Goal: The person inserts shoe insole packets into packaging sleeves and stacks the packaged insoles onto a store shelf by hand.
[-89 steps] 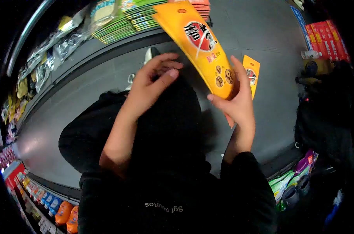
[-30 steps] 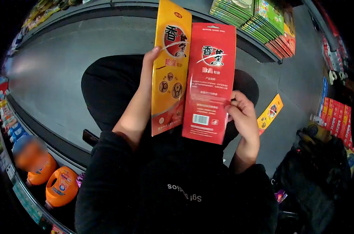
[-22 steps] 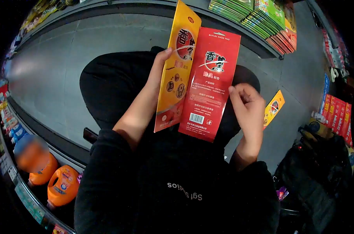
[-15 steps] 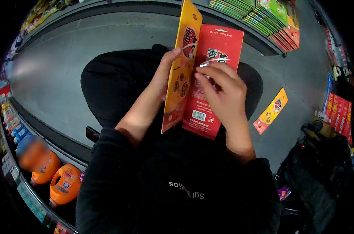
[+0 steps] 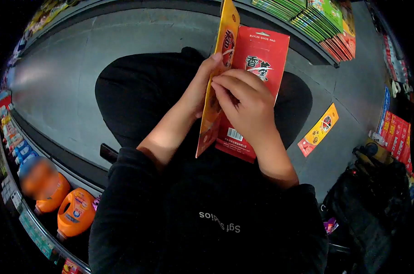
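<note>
Both hands meet at a yellow packet (image 5: pixel 228 41) beside a red packet (image 5: pixel 267 51): left hand (image 5: pixel 202 83) gripping it, right hand's (image 5: pixel 250 104) hold unclear.

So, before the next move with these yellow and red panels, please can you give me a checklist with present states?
1. Left hand grips the yellow panel: ok.
2. Right hand has fingertips at the yellow panel: ok.
3. Red panel fully readable: not ok, right hand covers part.
4. Panels joined: cannot tell.
5. Yellow packet on the floor, apart from both hands: ok.
</note>
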`<state>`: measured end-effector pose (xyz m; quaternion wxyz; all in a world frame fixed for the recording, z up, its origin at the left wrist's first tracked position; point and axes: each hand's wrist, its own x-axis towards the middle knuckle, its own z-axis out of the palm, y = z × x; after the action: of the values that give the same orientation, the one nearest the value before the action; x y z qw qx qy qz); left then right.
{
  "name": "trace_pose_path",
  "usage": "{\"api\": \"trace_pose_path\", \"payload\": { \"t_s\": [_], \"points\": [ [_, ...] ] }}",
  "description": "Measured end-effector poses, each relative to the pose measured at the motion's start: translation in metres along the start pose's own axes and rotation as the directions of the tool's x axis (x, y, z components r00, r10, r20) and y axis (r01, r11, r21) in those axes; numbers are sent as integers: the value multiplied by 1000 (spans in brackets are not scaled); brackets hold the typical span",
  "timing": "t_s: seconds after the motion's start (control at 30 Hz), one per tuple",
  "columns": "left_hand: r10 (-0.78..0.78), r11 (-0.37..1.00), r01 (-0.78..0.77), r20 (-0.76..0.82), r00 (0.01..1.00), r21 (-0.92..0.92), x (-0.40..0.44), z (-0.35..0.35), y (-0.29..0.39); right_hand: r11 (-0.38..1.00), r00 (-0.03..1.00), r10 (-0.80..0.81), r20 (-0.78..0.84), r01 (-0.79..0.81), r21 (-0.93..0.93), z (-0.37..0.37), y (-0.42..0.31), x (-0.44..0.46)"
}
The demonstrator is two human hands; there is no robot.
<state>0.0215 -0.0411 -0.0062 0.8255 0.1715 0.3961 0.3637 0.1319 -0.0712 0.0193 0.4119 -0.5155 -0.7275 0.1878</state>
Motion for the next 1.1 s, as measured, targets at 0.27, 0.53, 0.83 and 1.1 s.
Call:
{"api": "trace_pose_path", "payload": {
  "t_s": [0.27,0.53,0.83,1.1],
  "points": [
    [23,999,-23,17,1000,-27,0,4,0,997,998,-60,10,60,-38,-1,1,6],
    [88,996,-90,56,995,27,4,0,-3,997,997,-81,1,81,-3,2,5,8],
    [78,997,-78,54,996,14,3,1,-2,996,998,-60,20,58,66,6,13,8],
    [79,995,-82,59,995,59,4,-5,-1,995,1000,-15,-20,17,101,8,12,5]
  ]
}}
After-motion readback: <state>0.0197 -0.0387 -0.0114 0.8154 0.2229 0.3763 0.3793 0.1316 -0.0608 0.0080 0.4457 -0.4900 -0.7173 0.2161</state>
